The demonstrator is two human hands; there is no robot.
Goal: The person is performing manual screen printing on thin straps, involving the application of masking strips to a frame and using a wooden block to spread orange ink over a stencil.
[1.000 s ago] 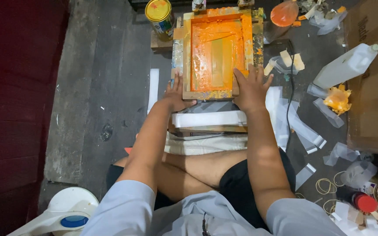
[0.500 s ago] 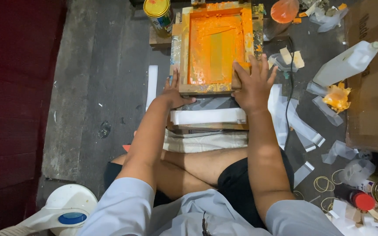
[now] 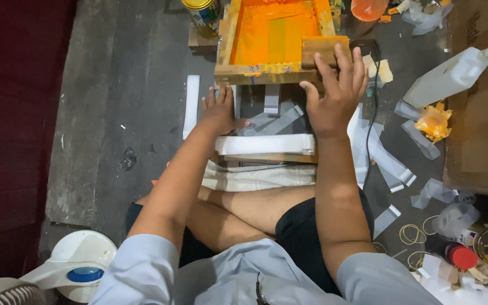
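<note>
Orange ink coats the wooden screen frame [image 3: 272, 42] at top centre, which our right hand [image 3: 331, 93] grips by its near corner while our flat, spread left hand [image 3: 218, 110] pins grey strips [image 3: 272, 118] beneath—a slip could smear them.

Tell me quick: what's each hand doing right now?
Left hand: open, flat on the grey board under the frame.
Right hand: gripping the wooden screen frame at its near corner.

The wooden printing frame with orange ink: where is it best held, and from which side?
Grip the frame by its bare near rail, coming from the person's side. The middle is wet orange ink, and the far rail runs out of view. The right hand already holds the near right corner; the left hand lies flat below.
</note>
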